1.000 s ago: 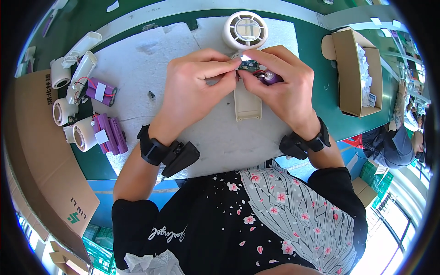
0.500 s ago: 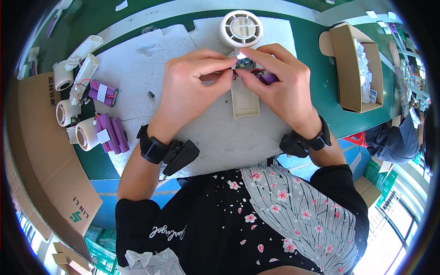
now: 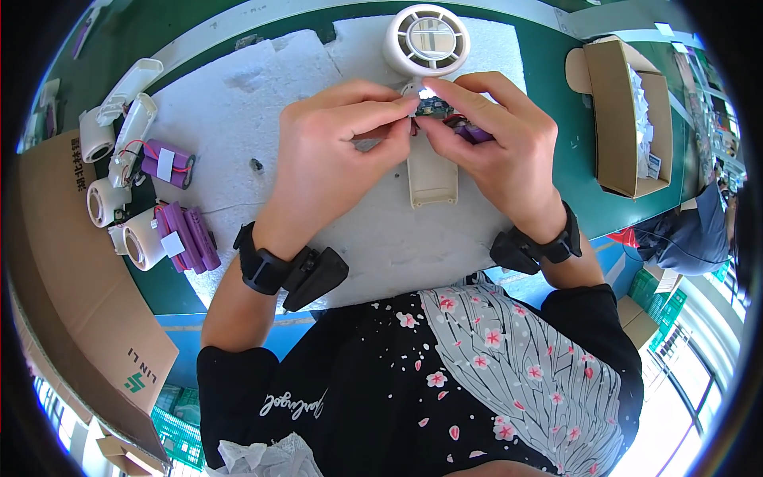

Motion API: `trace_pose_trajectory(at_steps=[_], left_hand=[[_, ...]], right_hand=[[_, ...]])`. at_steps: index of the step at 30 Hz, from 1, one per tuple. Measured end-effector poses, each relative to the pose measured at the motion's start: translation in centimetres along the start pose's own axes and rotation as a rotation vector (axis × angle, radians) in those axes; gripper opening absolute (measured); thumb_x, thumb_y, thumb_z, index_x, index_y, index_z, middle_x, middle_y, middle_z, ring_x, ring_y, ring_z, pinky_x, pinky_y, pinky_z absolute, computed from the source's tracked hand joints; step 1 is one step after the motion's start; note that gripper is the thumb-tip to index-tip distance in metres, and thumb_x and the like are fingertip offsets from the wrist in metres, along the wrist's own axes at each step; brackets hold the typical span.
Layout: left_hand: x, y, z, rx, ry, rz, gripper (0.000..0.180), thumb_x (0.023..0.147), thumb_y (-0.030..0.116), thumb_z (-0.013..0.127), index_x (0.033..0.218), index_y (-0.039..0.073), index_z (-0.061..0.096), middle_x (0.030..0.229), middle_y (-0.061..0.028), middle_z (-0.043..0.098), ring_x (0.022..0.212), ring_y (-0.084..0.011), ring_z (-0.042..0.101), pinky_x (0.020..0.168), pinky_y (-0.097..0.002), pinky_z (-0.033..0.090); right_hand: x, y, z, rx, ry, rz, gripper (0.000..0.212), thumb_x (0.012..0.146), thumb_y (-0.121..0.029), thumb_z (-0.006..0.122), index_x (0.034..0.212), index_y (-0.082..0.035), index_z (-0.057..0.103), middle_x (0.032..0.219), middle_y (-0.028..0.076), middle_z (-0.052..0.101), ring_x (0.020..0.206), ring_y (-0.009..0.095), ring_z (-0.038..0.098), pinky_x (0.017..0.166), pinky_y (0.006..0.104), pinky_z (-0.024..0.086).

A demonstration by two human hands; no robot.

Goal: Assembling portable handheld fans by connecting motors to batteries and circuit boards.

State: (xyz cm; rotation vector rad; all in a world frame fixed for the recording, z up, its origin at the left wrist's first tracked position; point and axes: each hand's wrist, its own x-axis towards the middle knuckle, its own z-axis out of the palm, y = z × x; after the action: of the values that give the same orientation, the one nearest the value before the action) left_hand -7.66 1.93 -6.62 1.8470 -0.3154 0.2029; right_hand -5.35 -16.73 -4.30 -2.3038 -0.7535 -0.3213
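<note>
A white handheld fan (image 3: 427, 41) lies on the foam board, its round grille at the far side and its open handle shell (image 3: 434, 181) toward me. Both hands meet over the upper handle. The thumb and forefinger of my left hand (image 3: 338, 139) are pinched together at the left side of a small circuit board (image 3: 434, 106); what sits between them is hidden. My right hand (image 3: 509, 131) grips the board's right side with thumb and forefinger. A purple battery (image 3: 478, 133) with red wires shows partly under the right palm.
White foam board (image 3: 350, 238) covers the green table. Several fan bodies (image 3: 107, 199) and purple battery packs (image 3: 187, 234) lie at the left, beside a large cardboard box (image 3: 87, 302). An open carton (image 3: 628, 127) with white pieces stands right. Another person (image 3: 683, 234) is at far right.
The fan sits slightly farther right and up in the picture, and my hands have shifted a little right with it. Both keep nearly the same pinch.
</note>
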Motion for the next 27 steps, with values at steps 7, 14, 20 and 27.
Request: trace_pose_trajectory(at_steps=[7, 14, 20, 27], left_hand=[[0.0, -0.1, -0.1, 0.065, 0.001, 0.035, 0.018, 0.076, -0.001, 0.07, 0.094, 0.001, 0.073, 0.085, -0.0075, 0.069, 0.071, -0.0172, 0.069, 0.064, -0.0239, 0.057], [0.1, -0.5, 0.1, -0.026, 0.017, 0.024, 0.02, 0.076, -0.002, 0.069, 0.095, 0.0, 0.073, 0.088, -0.0096, 0.069, 0.071, -0.0169, 0.069, 0.063, -0.0245, 0.056], [-0.2, 0.1, -0.1, -0.042, -0.068, -0.048, 0.027, 0.078, -0.009, 0.066, 0.104, -0.001, 0.069, 0.101, -0.0097, 0.065, 0.084, -0.0158, 0.066, 0.074, -0.0246, 0.055], [-0.5, 0.4, 1.0, 0.008, -0.065, -0.074, 0.034, 0.075, -0.006, 0.071, 0.108, 0.0, 0.063, 0.104, -0.0082, 0.062, 0.079, -0.0133, 0.061, 0.067, -0.0252, 0.05]], right_hand=[[-0.1, -0.4, 0.3, 0.008, 0.027, 0.031, 0.038, 0.066, -0.008, 0.082, 0.103, -0.01, 0.074, 0.09, 0.007, 0.067, 0.068, 0.017, 0.066, 0.058, 0.026, 0.054], [0.0, -0.5, 0.2, 0.014, 0.033, 0.038, 0.035, 0.069, -0.007, 0.081, 0.104, -0.009, 0.074, 0.09, 0.007, 0.068, 0.068, 0.016, 0.066, 0.059, 0.0249, 0.053], [-0.2, -1.0, -0.8, 0.078, -0.032, 0.138, 0.029, 0.075, -0.006, 0.078, 0.103, -0.007, 0.072, 0.09, 0.007, 0.068, 0.069, 0.015, 0.066, 0.061, 0.0237, 0.052], [-0.2, -0.8, -0.6, 0.04, -0.007, 0.135, 0.022, 0.076, -0.005, 0.076, 0.097, -0.005, 0.071, 0.085, 0.007, 0.066, 0.065, 0.014, 0.063, 0.056, 0.0241, 0.049]])
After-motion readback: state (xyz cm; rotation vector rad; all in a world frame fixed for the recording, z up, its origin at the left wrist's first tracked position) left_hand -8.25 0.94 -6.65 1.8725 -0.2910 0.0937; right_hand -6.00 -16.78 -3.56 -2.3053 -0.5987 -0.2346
